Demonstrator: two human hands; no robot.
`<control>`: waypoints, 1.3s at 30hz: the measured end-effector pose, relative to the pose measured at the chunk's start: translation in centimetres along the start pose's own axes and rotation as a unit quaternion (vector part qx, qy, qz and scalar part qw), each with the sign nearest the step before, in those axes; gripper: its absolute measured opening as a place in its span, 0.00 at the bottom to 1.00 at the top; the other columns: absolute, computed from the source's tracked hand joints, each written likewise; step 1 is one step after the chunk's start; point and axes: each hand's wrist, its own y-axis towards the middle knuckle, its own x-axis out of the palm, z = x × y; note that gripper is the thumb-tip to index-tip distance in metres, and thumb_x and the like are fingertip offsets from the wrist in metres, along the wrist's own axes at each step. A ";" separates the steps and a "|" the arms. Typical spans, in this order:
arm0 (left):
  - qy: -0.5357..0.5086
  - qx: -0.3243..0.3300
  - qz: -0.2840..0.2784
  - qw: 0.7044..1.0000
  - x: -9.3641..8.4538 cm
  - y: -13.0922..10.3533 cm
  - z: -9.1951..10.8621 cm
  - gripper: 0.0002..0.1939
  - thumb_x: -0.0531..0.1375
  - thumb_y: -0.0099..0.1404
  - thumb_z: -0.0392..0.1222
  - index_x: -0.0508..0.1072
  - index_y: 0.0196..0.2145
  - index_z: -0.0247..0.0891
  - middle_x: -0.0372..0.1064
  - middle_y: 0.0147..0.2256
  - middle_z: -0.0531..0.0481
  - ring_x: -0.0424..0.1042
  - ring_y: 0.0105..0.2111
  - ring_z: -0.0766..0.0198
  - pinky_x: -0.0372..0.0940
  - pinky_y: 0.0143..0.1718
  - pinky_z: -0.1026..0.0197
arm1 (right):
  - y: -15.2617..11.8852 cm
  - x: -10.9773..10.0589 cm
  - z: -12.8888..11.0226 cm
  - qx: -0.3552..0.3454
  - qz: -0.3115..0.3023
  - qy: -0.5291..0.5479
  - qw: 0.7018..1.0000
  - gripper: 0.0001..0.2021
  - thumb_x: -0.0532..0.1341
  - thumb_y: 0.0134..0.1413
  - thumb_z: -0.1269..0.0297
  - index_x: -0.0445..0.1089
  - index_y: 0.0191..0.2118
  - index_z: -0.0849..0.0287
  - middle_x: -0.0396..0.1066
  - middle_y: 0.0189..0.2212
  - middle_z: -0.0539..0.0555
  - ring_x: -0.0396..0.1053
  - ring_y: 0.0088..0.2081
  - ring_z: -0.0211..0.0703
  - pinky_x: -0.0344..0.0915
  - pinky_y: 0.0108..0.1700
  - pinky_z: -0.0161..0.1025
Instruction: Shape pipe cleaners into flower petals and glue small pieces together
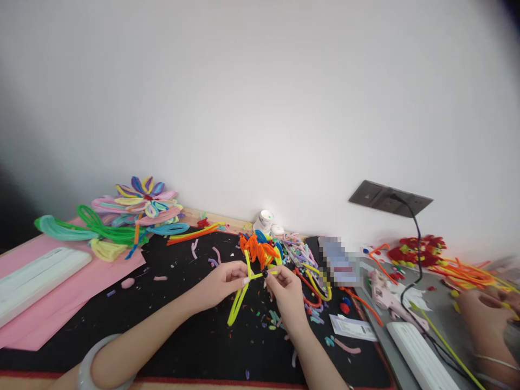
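Above the black mat (pixel 182 341) I hold a bright yellow pipe cleaner (pixel 239 304) bent into a long narrow loop. My left hand (pixel 231 283) pinches it near the middle, where strands cross. A short yellow arm reaches right to my right hand (pixel 284 290), whose thumb and fingers close on its end. Dark nails show on the right hand. Just behind both hands lies a bundle of orange looped pipe cleaners (pixel 257 249), with blue and yellow ones at its side.
A pipe-cleaner flower (pixel 147 197) lies at left on pink paper (pixel 117 281), beside a white box (pixel 44 279). Cut scraps (pixel 298 249), a paper cup (pixel 264 221) and a blurred phone (pixel 340 261) stand behind. At right are a glue gun (pixel 385 292), a cable (pixel 418 244) and another person's hand (pixel 485 319).
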 end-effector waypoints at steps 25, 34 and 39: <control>-0.154 -0.035 0.050 0.986 -0.1 0.1 -0.5 0.16 0.72 0.53 0.49 0.83 0.35 0.35 0.79 0.31 0.48 0.72 0.32 0.61 0.66 0.40 0.58 | -0.8 0.8 0.2 0.096 -0.118 0.128 0.980 0.12 0.67 0.43 0.71 0.73 0.37 0.55 0.71 0.25 0.44 0.68 0.22 0.35 0.69 0.27 0.34; -0.087 -0.021 0.058 0.994 -0.1 0.0 -0.2 0.16 0.73 0.55 0.50 0.75 0.29 0.36 0.71 0.26 0.55 0.69 0.29 0.64 0.65 0.37 0.60 | -0.5 0.6 0.3 0.071 -0.087 0.089 0.990 0.05 0.70 0.45 0.67 0.79 0.32 0.57 0.70 0.22 0.47 0.60 0.20 0.34 0.58 0.23 0.33; -0.104 -0.051 0.006 0.993 -0.3 0.0 -0.5 0.18 0.73 0.53 0.48 0.74 0.37 0.37 0.72 0.26 0.57 0.69 0.27 0.65 0.64 0.34 0.62 | -0.2 0.4 0.4 0.060 -0.030 0.106 0.992 0.06 0.72 0.41 0.67 0.79 0.30 0.57 0.71 0.24 0.47 0.62 0.21 0.33 0.60 0.24 0.32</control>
